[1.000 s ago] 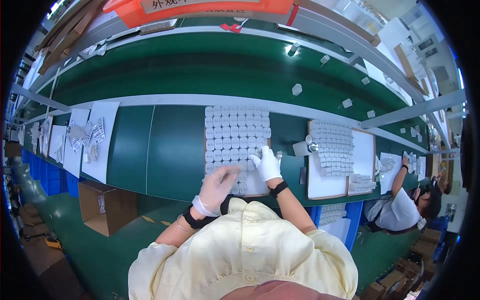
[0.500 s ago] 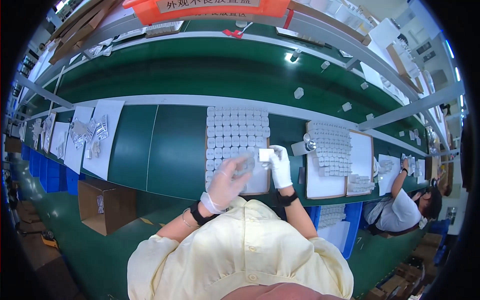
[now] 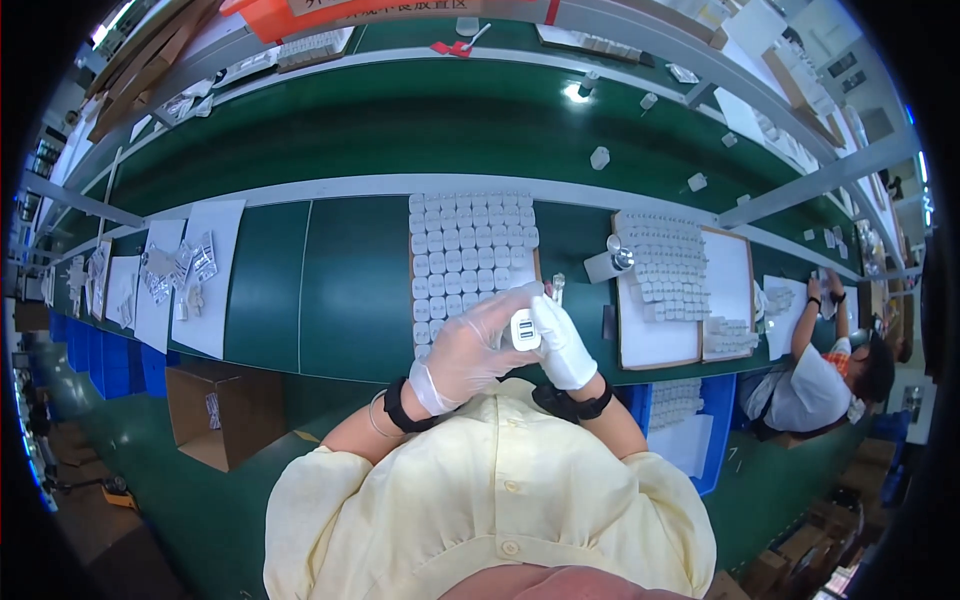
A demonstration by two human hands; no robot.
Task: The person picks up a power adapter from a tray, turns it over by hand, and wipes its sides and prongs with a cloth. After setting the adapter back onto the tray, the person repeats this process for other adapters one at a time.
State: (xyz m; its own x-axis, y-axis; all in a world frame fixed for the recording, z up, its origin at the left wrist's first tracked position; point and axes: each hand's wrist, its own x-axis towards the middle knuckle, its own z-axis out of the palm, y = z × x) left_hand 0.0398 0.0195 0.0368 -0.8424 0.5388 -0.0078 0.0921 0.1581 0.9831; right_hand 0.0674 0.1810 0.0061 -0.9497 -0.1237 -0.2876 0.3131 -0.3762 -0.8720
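A white USB charger [image 3: 524,330] is held between my two hands, its face with two ports turned up toward me. My left hand [image 3: 462,345], in a thin translucent glove, is closed around its left side, fingers partly hidden. White-gloved, my right hand [image 3: 566,345] grips the charger from the right. Beyond the right fingertips a small pale, shiny piece [image 3: 558,287] sticks up; I cannot tell if it is held. Just behind my hands, rows of white chargers [image 3: 460,240] stand packed on a tray.
Right of my hands, a metal-topped dispenser bottle [image 3: 608,263] stands beside another tray of chargers [image 3: 665,270]. A blue bin [image 3: 715,440] and an open cardboard box [image 3: 225,410] sit below the bench edge. Bagged parts [image 3: 180,265] lie left. A co-worker [image 3: 815,370] sits far right.
My left hand has come in from beside the charger and closed on it. The charger has turned to show its ports and moved slightly nearer me. The co-worker's arms have moved.
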